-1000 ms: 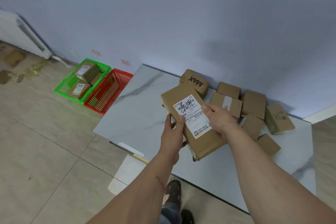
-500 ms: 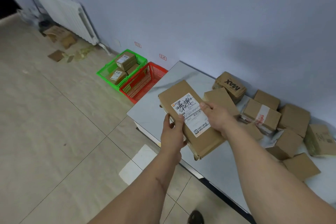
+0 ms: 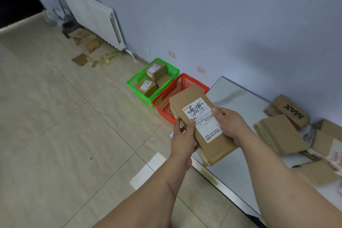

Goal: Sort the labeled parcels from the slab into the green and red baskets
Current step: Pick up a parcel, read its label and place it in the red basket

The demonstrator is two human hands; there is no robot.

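Note:
I hold a flat brown cardboard parcel (image 3: 188,102) with a white shipping label up in the air, its far end over the red basket (image 3: 166,102). My left hand (image 3: 182,137) grips its left edge, thumb on the label. My right hand (image 3: 230,125) grips its right side. The green basket (image 3: 136,87), left of the red one, holds three labeled boxes. More brown parcels (image 3: 279,133), one printed MAX (image 3: 290,112), lie on the white marbled slab (image 3: 238,98) to the right.
Both baskets stand on the tiled floor against the blue wall. A white radiator (image 3: 90,15) hangs further left, with cardboard scraps (image 3: 80,59) on the floor below it. A white sheet (image 3: 148,170) lies on the tiles by the slab's edge.
The view has swung left and I have carried the parcel from over the slab toward the baskets. Both hands keep the same grip.

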